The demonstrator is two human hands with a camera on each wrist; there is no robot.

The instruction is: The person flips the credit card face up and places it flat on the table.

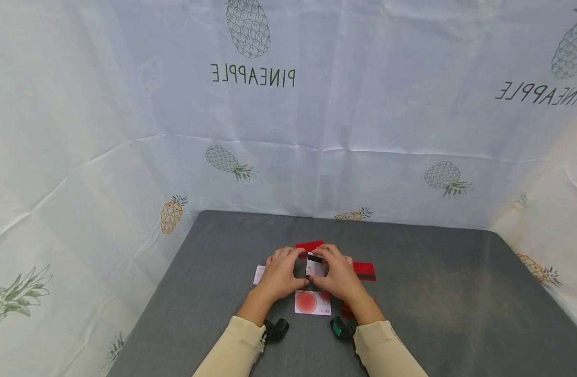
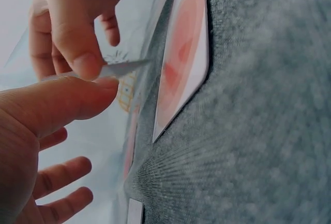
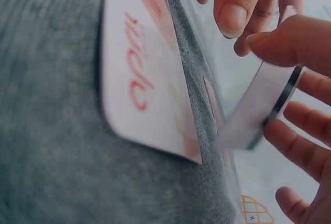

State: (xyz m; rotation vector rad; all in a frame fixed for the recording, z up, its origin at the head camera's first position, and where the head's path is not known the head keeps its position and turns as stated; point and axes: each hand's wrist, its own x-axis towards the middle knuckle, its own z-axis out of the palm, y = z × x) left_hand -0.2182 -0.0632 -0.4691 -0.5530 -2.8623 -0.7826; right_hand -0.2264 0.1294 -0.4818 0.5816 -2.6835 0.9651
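Between the two facing hands, near the middle of the worktop (image 1: 448, 283), is a white card with a dark stripe (image 1: 315, 268), tilted, its stripe on the side away from the person. The right hand (image 1: 339, 273) pinches this card, thumb on one face and fingers behind it. The left hand (image 1: 283, 273) arches close on the other side, its fingers loose and spread; its thumb comes right up to the card, though whether it touches cannot be told.

Just on the near side of the hands, between the wrists, a white card with a red circle (image 1: 307, 302) lies flat, red lettering at its right end. Just beyond the fingertips lies a red card (image 1: 311, 245), partly hidden by them. To the left of the left hand a pale card (image 1: 258, 274) shows only in part. Right of the right hand is a second red card (image 1: 365, 271) crossed by a dark band, and beneath the right wrist a third red piece (image 1: 346, 311) peeps out, mostly covered.

Each wrist bears a black device (image 1: 276, 330), and behind them come cream sleeves (image 1: 234, 348). Well beyond the hands, and on both sides, hangs a pale curtain (image 1: 364, 110) printed with pineapples.
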